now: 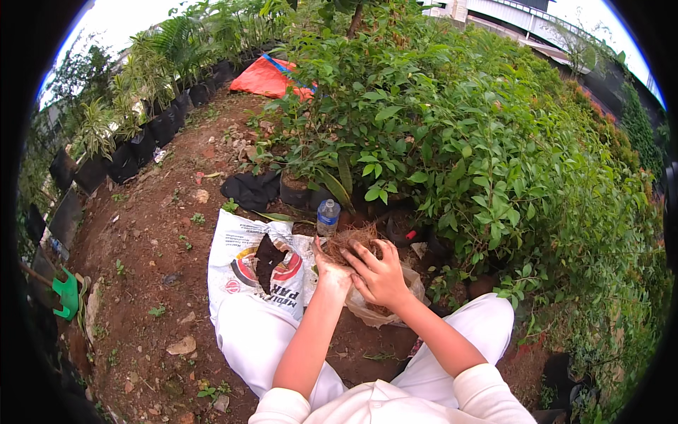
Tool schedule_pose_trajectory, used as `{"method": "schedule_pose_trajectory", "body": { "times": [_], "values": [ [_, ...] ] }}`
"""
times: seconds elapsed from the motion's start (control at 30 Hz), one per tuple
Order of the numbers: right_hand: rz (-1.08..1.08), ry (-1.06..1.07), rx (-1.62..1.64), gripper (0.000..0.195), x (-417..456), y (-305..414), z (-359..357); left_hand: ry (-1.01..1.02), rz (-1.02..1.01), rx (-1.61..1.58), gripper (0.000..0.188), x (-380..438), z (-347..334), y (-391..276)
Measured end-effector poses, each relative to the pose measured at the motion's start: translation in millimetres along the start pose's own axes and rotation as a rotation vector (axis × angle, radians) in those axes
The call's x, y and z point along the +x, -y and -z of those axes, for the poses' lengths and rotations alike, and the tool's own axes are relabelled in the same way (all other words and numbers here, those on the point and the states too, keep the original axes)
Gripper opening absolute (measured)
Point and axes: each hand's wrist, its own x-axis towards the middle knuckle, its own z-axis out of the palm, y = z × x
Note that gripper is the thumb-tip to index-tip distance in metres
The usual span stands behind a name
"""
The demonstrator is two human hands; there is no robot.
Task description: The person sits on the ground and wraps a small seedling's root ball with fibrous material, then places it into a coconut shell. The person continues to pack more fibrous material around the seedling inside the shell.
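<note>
A clump of brown coconut fibre [354, 245] is held between my two hands, above a translucent plastic bag [416, 283] that lies in front of me with more fibre in it. My left hand [331, 267] supports the clump from the left and below. Across its right side lie the spread fingers of my right hand [377, 267]. To the left, a white printed sack [228, 254] of dark soil [271, 257] lies with a torn opening. Just behind my left hand stands a plastic bottle [328, 214] with a blue label.
Leafy bushes [450, 143] crowd the right and far side. A black cloth [249, 190] and a black plant pot [294, 192] lie beyond the sack. Bare soil with stones [181, 345] stretches left, towards a green plastic object [67, 296] and black planter bags [161, 127]. An orange tarp [265, 77] lies farther back.
</note>
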Motion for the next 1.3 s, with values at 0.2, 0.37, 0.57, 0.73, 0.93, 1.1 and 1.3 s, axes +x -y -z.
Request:
{"method": "schedule_pose_trajectory", "body": {
  "times": [0.2,0.37,0.57,0.73,0.93,1.1,1.3],
  "values": [
    [-0.009,0.008,-0.017,0.044,-2.8,5.1,-2.2,0.106,-0.005,0.123,0.056,5.0,-5.7,-1.5],
    [0.04,0.039,0.028,0.045,-4.1,6.1,5.7,0.102,0.004,0.174,0.053,1.3,-7.3,-1.3],
    [-0.262,-0.179,0.533,0.037,-5.5,6.5,3.2,0.183,0.076,0.093,0.048,19.1,8.8,-7.3],
    [-0.541,-0.265,0.766,0.03,2.6,-1.4,-1.0,0.207,-0.053,0.171,0.043,10.8,2.7,7.0],
    [-0.679,-0.263,0.947,0.033,-2.9,-14.0,-10.5,0.239,-0.078,0.202,0.037,10.6,3.5,13.5],
    [-0.784,-0.155,1.122,0.035,-6.0,-19.9,-10.7,0.267,-0.086,0.267,0.032,8.2,6.3,11.5],
    [-0.782,-0.095,0.922,0.035,-9.7,-22.5,-8.8,0.206,-0.077,0.251,0.03,-9.3,-12.1,20.3]
  ]
}}
